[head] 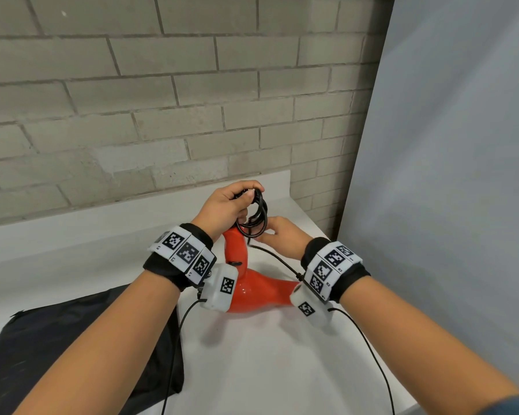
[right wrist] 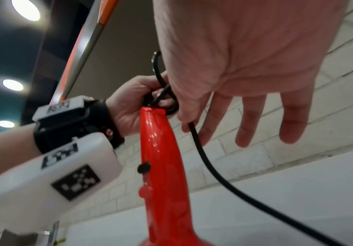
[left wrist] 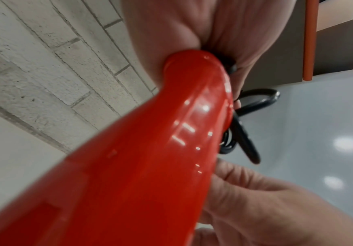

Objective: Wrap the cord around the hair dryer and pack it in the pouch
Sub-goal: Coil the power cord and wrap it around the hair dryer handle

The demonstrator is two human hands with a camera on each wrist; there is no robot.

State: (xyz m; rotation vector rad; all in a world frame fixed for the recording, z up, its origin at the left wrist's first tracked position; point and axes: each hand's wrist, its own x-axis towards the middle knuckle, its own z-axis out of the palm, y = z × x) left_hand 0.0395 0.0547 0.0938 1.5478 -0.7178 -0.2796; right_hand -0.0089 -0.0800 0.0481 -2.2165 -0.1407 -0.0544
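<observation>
A red hair dryer [head: 252, 292] lies on the white table [head: 267, 369] with its handle raised toward the wall. My left hand [head: 231, 205] grips several loops of the black cord [head: 256, 217] bunched at the handle's end. My right hand [head: 279, 235] is just right of the loops and pinches the free run of cord between thumb and forefinger; its other fingers are straight. In the right wrist view the cord [right wrist: 213, 171] trails down from that hand beside the dryer handle [right wrist: 163, 166]. The black pouch [head: 72, 339] lies flat at the near left.
A brick wall [head: 162, 100] stands close behind the table. A grey panel [head: 447, 145] leans along the right side, by the table's right edge. Thin black cables [head: 174, 339] hang from both wrist cameras toward me.
</observation>
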